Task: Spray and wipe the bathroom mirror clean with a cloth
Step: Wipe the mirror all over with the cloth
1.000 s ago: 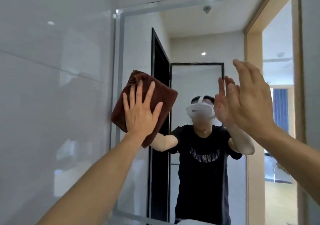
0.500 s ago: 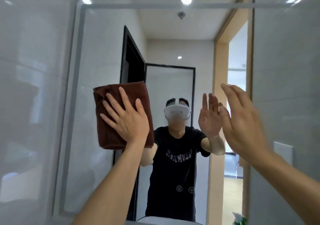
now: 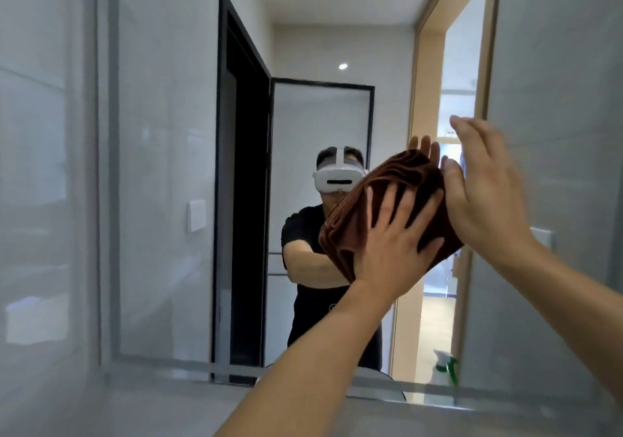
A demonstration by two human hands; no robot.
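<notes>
**Wipe reaches the right side of the mirror**

While a second ago my left hand (image 3: 394, 237) pressed the cloth (image 3: 387, 207) near the upper left corner of the mirror (image 3: 161, 167), it now holds it flat against the glass at centre right of the frame, so the stroke has crossed almost the whole width. Its fingers are spread wide on the brown folds, palm pushing, not pinching anything. My right hand (image 3: 485, 187) is raised just beside the cloth, fingers straight and close together, holding nothing; its edge looks to touch the cloth, though blur keeps me from being sure. At the lower right of the frame the spray bottle (image 3: 445, 369) stands on the counter. I judge the upper band done, and the lower glass remains to be wiped.
</notes>
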